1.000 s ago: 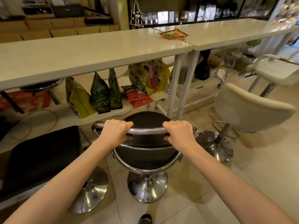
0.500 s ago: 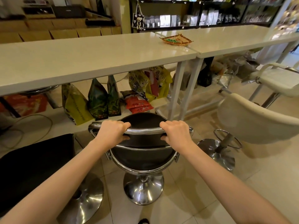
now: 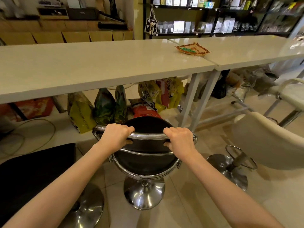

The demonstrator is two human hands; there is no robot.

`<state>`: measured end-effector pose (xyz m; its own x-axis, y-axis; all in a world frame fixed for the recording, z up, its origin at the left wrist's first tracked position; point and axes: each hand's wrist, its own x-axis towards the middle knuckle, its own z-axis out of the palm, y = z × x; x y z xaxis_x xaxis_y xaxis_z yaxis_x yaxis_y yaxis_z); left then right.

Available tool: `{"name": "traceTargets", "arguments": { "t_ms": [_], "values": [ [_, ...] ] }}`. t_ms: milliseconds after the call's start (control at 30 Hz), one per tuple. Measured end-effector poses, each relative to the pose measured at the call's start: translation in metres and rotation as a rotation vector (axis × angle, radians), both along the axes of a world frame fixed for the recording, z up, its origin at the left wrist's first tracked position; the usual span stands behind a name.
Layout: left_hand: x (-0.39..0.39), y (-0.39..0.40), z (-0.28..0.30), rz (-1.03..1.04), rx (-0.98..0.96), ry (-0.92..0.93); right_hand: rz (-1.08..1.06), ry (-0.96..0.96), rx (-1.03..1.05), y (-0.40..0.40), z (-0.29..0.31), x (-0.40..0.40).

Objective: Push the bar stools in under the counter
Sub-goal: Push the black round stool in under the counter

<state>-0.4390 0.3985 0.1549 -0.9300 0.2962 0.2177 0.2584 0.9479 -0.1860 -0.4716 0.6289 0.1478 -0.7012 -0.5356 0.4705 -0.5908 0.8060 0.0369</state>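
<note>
A black bar stool (image 3: 145, 160) with a chrome frame and round chrome base stands in front of the long white counter (image 3: 92, 66), its seat near the counter's front edge. My left hand (image 3: 116, 136) grips the left part of the chrome back rail. My right hand (image 3: 180, 139) grips the right part of the same rail. A second black stool (image 3: 32, 175) stands at the lower left. A white bar stool (image 3: 269, 142) stands to the right, and another white one (image 3: 291, 94) is further right.
Several snack bags (image 3: 105, 109) sit on a low white shelf under the counter. White counter legs (image 3: 195, 99) stand just right of the black stool. A woven tray (image 3: 192, 49) lies on the counter. Dark shelves (image 3: 213, 17) of goods line the back wall.
The black stool has slid forward toward the counter with both hands still on its rail. The view has moved closer to the counter.
</note>
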Motion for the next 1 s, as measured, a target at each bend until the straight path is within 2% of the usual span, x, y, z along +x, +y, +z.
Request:
{"name": "traceTargets", "arguments": {
  "t_ms": [567, 1000],
  "values": [
    [-0.050, -0.019, -0.004, -0.064, 0.016, 0.131, 0.066, 0.027, -0.011, -0.014, 0.000, -0.062],
    [-0.052, -0.006, -0.002, -0.025, -0.018, 0.120, 0.130, 0.077, 0.000, -0.001, -0.003, -0.076]
  ]
}}
